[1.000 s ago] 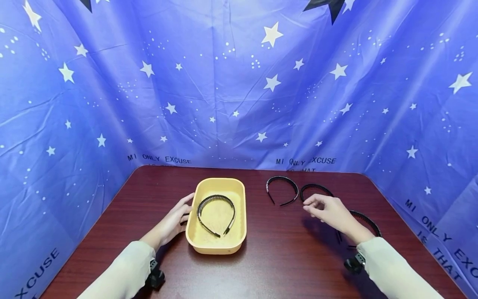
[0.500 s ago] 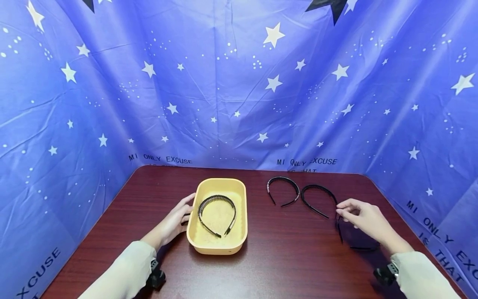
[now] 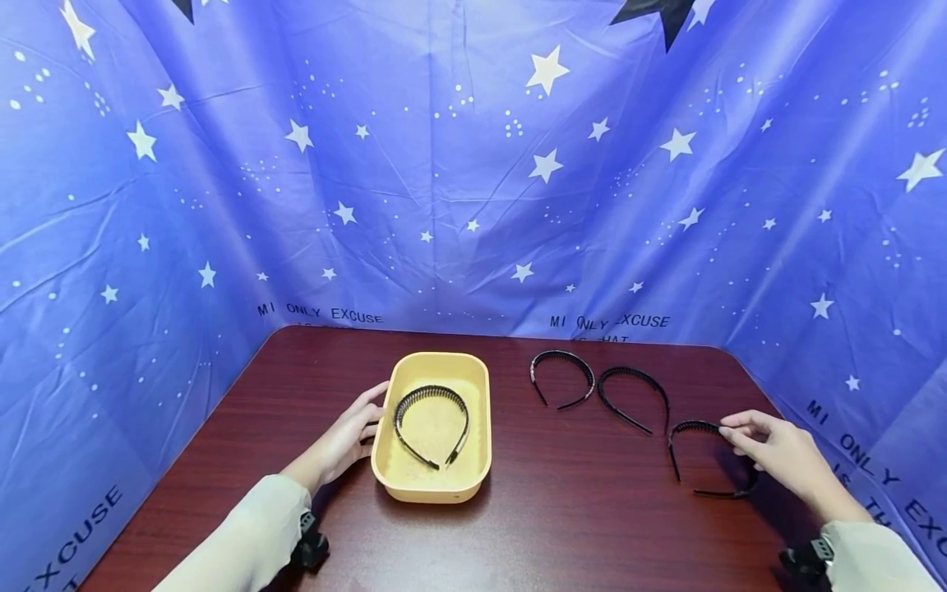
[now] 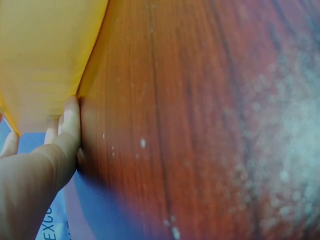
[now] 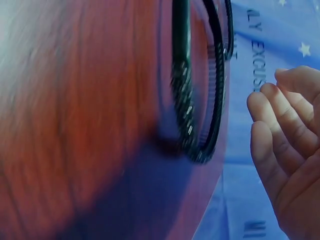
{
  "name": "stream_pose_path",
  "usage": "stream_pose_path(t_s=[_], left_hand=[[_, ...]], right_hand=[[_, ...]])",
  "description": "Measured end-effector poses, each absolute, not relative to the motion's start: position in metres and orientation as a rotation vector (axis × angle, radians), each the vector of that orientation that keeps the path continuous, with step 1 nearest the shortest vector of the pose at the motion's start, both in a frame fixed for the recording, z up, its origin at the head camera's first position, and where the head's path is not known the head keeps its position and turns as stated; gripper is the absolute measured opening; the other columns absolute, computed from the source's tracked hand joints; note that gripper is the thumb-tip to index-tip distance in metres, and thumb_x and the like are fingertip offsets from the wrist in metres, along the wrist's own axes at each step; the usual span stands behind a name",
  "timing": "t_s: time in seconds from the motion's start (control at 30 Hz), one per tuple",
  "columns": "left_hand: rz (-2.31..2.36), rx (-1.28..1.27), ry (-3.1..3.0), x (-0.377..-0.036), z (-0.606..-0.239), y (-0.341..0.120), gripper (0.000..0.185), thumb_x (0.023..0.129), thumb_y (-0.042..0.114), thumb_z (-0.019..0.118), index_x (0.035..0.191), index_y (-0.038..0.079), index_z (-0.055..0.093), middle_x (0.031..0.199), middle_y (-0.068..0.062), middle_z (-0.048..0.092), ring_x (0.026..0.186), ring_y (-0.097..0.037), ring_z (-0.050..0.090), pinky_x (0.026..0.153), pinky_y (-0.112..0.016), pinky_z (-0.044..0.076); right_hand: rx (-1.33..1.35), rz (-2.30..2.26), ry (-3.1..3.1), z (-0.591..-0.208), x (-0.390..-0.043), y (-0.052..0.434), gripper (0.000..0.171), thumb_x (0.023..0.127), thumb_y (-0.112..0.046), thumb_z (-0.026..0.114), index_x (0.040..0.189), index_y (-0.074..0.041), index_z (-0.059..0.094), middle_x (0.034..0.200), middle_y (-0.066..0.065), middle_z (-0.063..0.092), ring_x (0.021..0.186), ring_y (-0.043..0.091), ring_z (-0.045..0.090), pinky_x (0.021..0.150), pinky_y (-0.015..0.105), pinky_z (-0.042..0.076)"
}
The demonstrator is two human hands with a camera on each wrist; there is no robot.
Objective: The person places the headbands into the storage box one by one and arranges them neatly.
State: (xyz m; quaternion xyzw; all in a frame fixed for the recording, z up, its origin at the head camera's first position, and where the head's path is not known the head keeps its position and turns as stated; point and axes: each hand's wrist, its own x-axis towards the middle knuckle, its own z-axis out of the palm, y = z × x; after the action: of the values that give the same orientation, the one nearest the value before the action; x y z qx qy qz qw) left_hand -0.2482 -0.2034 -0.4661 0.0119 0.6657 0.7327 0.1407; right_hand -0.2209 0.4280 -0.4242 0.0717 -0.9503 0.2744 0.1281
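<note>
Yellow oblong tray (image 3: 481, 411), smooth plastic: one black toothed headband (image 3: 431, 427) inside, left hand (image 3: 348, 436) resting open against its wall. Right hand (image 3: 777, 450), fingers loosely open, touches curved headband (image 3: 695, 456) on wooden surface (image 3: 577, 510).

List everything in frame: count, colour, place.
tray: 1, yellow, table centre-left.
headband in tray: 1, black, toothed, lying flat inside.
headbands on table: 3, black, in a row right of the tray, running back to front-right; the nearest one is by the right hand.
table: 1, dark red-brown wood grain.
backdrop: 1, blue cloth with white stars and printed text, around back and sides.
left hand: fingers straight against the tray's left wall.
right hand: fingers at the nearest headband's top; a grip cannot be told.
sleeves: 2, pale, a dark wrist mount on each.
</note>
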Motion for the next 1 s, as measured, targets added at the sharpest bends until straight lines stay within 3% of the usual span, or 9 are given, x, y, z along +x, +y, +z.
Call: stream_pose_path(t_s=[0.5, 0.77, 1.0], left_hand=[[2.110, 0.019, 1.933, -0.247, -0.464, -0.202, 0.062, 0.099, 0.019, 0.044, 0.158, 0.026, 0.026, 0.139, -0.023, 0.048, 0.120, -0.032, 0.051, 0.091, -0.046, 0.048], [2.109, 0.039, 1.926, -0.248, -0.464, -0.202, 0.062, 0.100, 0.020, 0.044, 0.158, 0.026, 0.025, 0.139, -0.023, 0.049, 0.121, -0.031, 0.051, 0.091, -0.045, 0.048], [2.100, 0.041, 1.931, -0.247, -0.464, -0.203, 0.062, 0.100, 0.019, 0.044, 0.158, 0.027, 0.025, 0.136, -0.023, 0.052, 0.119, -0.031, 0.053, 0.092, -0.046, 0.048]], right_hand=[[0.006, 0.829, -2.840, -0.442, -0.206, 0.465, 0.036, 0.098, -0.028, 0.065, 0.113, 0.004, 0.068, 0.080, 0.005, 0.073, 0.061, 0.006, 0.062, 0.052, 0.028, 0.050], [-0.152, 1.038, -2.909, -0.450, -0.208, 0.478, 0.056, 0.100, -0.032, 0.062, 0.124, 0.018, 0.054, 0.089, 0.011, 0.072, 0.067, 0.007, 0.064, 0.058, 0.031, 0.056], [-0.212, 1.269, -2.911, -0.456, -0.210, 0.483, 0.067, 0.100, -0.036, 0.060, 0.132, 0.020, 0.045, 0.099, 0.015, 0.072, 0.075, 0.009, 0.066, 0.065, 0.033, 0.058]])
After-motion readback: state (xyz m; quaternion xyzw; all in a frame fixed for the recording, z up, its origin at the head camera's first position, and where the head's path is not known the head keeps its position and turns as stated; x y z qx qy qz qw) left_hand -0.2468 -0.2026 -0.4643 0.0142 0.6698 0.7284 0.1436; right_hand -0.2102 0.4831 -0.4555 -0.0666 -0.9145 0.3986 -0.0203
